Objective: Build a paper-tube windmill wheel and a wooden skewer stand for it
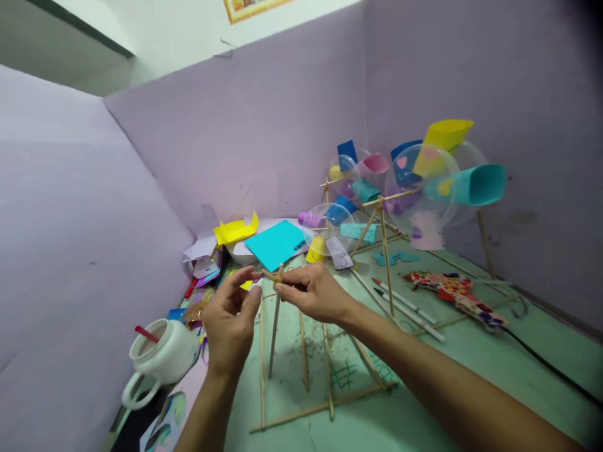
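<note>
Near the middle, my right hand (pixel 313 290) pinches the top of a thin wooden stick frame (pixel 274 333), where sticks meet at a joint with a tan band or tie. My left hand (pixel 233 323) is just left of that joint, thumb and index finger apart. Its index fingertip is at or very near the joint's left end; I cannot tell if it touches. Below, the frame's legs slant over a base of sticks (pixel 325 402) laid on the green tabletop. My fingers partly hide the joint.
Stick stands with clear plastic discs and coloured paper tubes (pixel 487 185) rise at right. A floral-patterned glue gun (pixel 464 295) with a black cord lies beside pens (pixel 409 307). A white mug (pixel 164 351) stands left; a blue sheet (pixel 276 245) lies behind.
</note>
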A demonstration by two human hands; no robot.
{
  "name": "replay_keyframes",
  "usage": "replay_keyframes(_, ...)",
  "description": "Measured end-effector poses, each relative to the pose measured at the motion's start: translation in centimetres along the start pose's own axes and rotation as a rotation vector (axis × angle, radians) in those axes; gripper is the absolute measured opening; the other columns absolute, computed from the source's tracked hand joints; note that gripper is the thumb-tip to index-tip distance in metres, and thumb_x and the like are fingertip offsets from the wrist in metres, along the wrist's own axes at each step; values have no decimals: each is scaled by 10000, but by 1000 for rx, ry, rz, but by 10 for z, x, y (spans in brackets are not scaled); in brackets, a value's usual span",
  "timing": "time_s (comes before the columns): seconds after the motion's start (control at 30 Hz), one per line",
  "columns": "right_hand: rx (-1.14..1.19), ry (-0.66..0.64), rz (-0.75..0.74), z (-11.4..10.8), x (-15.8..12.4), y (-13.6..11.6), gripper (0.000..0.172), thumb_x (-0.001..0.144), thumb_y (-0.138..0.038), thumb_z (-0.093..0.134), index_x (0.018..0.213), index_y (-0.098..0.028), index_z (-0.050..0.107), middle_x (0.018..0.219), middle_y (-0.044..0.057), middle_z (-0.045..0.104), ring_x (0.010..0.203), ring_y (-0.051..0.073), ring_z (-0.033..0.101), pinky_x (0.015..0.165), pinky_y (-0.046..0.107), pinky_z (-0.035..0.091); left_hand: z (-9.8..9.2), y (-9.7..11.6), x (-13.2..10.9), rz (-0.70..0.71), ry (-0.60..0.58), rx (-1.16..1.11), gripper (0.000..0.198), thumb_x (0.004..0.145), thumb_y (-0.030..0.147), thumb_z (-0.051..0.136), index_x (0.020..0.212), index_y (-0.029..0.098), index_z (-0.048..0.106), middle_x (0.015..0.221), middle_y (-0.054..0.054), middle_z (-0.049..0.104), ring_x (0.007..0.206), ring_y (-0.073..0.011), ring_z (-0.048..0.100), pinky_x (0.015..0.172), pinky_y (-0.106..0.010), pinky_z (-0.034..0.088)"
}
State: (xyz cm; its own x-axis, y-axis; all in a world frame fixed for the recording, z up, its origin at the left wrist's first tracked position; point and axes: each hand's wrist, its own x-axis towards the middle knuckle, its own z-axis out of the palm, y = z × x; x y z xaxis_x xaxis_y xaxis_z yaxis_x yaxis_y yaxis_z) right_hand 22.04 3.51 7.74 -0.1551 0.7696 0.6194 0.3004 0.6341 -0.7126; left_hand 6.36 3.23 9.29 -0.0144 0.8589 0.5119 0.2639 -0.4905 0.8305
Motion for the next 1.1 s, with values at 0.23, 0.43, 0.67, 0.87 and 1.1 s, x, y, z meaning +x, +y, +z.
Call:
replay_keyframes(0.23, 25, -5, 22, 0, -2, -3, 280, 812, -259, 536, 579, -127, 618, 487, -46, 414, 473, 62, 373, 456, 190, 272, 16, 10, 13, -267, -95, -417, 269, 608, 347, 738, 753, 133, 664, 508, 46, 520, 417, -27, 349, 400, -158, 262)
replay_keyframes(0.43, 18, -6, 5, 0, -3, -4, 268, 817, -240, 549, 589, -123, 627, 491, -48, 427, 474, 54, 372, 457, 185, 267, 26, 0, 10, -181, -132, -422, 217, 646, 338, 710, 712, 139, 653, 563, 31, 520, 437, -41, 336, 406, -184, 251)
replay_keyframes(0.67, 13, -50, 60, 0, -3, 0, 235, 809, -252, 562, 633, -125, 654, 557, -16, 554, 530, 76, 463, 515, 195, 341, 23, -8, 4, 20, -182, -252, 248, 764, 293, 606, 556, 158, 603, 726, -27, 551, 684, -123, 487, 529, -210, 370)
replay_keyframes(0.87, 91, -125, 258, -8, -3, -2, 211, 768, -296, 582, 691, -126, 683, 524, -27, 511, 426, 67, 441, 412, 193, 331, 25, -8, -1, -9, -157, -237, 178, 758, 286, 605, 642, 157, 645, 687, -15, 551, 634, -113, 487, 503, -205, 369)
replay_keyframes(1.1, 123, 196, 348, -23, 6, -14, 318, 664, -389, 675, 844, -128, 707, 591, 11, 619, 444, 93, 500, 433, 229, 425, 27, -11, -3, -69, -100, -226, 169, 751, 287, 624, 769, 159, 733, 684, -26, 646, 665, -144, 558, 560, -227, 444)
